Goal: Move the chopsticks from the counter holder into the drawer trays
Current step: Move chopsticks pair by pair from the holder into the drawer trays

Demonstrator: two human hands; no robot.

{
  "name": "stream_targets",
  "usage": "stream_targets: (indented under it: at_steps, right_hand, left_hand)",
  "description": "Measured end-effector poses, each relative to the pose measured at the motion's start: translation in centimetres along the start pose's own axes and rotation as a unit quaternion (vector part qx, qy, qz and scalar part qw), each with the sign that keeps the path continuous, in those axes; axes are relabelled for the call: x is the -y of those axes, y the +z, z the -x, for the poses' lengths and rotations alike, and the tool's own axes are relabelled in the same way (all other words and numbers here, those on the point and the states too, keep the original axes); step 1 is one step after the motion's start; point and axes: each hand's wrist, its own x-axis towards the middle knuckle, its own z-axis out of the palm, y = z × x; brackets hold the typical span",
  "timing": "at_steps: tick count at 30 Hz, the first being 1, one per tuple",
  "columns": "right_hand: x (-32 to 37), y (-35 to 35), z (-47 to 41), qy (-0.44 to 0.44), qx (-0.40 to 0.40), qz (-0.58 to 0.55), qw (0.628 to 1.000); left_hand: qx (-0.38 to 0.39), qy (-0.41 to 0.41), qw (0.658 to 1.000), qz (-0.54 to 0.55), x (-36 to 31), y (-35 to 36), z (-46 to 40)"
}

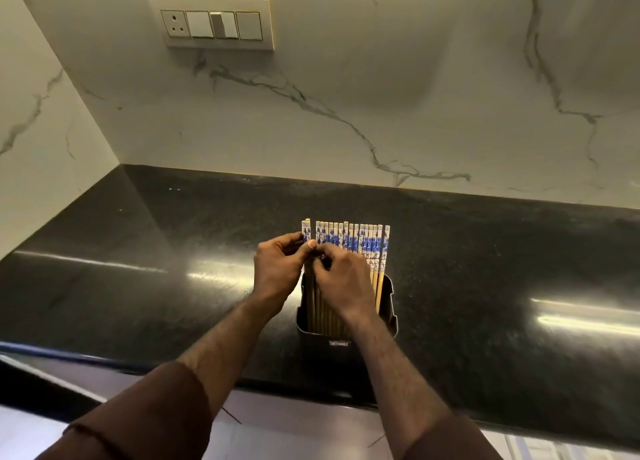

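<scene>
While both hands, left hand (pixel 277 269) and right hand (pixel 341 279), pinch chopsticks (pixel 360 243) in the black holder (pixel 388 307), none appear transferred; drawer unseen.

Both forearms extend forward from brown sleeves (pixel 138 421), converging at centre. Left hand (pixel 277 269): fingers curled, thumb and fingertips pinching together. Right hand (pixel 341 279): back of hand upward, fingers curled downward, its fingertips meeting those of the left hand.
</scene>
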Motion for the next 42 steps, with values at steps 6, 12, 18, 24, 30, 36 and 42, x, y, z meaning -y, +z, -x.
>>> stream_targets:
  at_steps: [6,12,18,24,30,36,42]
  right_hand:
    - [0.2,0.1,0.1,-0.005,0.001,-0.025,1.0]
    - [0.7,-1.1,0.2,-0.004,0.004,-0.065,0.998]
    - [2.3,-3.6,0.9,-0.004,0.035,-0.136,0.99]
    - [5.3,-8.0,3.9,-0.011,0.022,-0.237,0.971]
    - [7.2,-11.8,10.0,0.005,0.045,-0.285,0.957]
    - [6.3,-13.9,19.7,0.076,0.077,-0.339,0.935]
    - [2.2,-16.4,29.6,0.187,0.135,-0.321,0.919]
  left_hand:
    - [-0.021,-0.018,0.998,0.054,0.0,-0.4,-0.2]
    - [-0.002,-0.003,0.997,0.082,-2.0,-0.7,0.5]
    - [0.014,0.098,0.993,0.059,-7.7,-1.6,2.3]
    - [0.027,0.186,0.982,0.033,-15.4,-2.6,6.2]
    - [0.133,0.126,0.979,0.092,-17.6,-3.9,12.6]
    - [0.188,0.058,0.968,0.157,-15.1,-3.6,19.5]
    - [0.211,-0.003,0.958,0.193,-12.3,0.2,25.2]
